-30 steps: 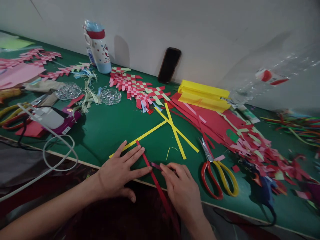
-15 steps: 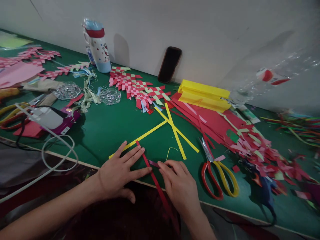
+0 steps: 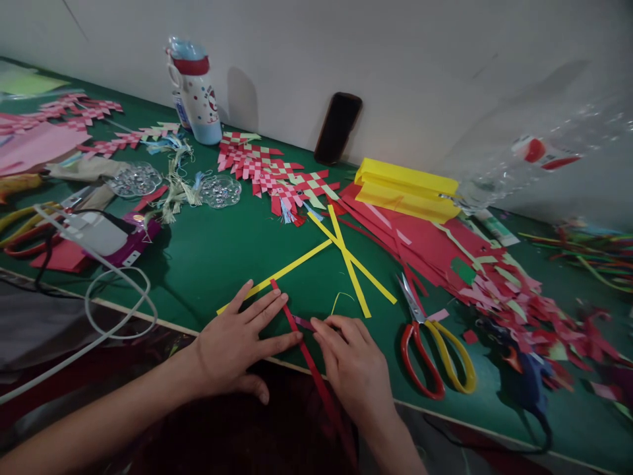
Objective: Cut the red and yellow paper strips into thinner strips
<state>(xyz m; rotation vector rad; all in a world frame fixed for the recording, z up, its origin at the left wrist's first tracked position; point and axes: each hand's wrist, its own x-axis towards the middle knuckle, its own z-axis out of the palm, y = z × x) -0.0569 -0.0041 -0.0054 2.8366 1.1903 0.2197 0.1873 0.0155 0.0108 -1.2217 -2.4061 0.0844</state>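
Note:
My left hand (image 3: 237,343) lies flat on the green table (image 3: 217,244) near its front edge, fingers spread, fingertips against a long red paper strip (image 3: 309,359) that runs over the edge. A yellow strip (image 3: 281,272) passes under this hand. My right hand (image 3: 353,366) rests just right of the red strip, its fingers curled and pressed on a short dark-pink strip (image 3: 305,323) that crosses the red one. Two more yellow strips (image 3: 349,257) lie crossed beyond my hands.
Red-and-yellow scissors (image 3: 435,346) lie right of my right hand. Red paper and scraps (image 3: 475,277), a yellow folded stack (image 3: 405,188), woven paper pieces (image 3: 277,178), a phone (image 3: 337,127), a bottle (image 3: 195,92), a white cable (image 3: 116,310) and a glue gun (image 3: 524,366) surround the spot.
My right hand has slid a little leftward and nearer the red strip. My left hand has stayed flat in place.

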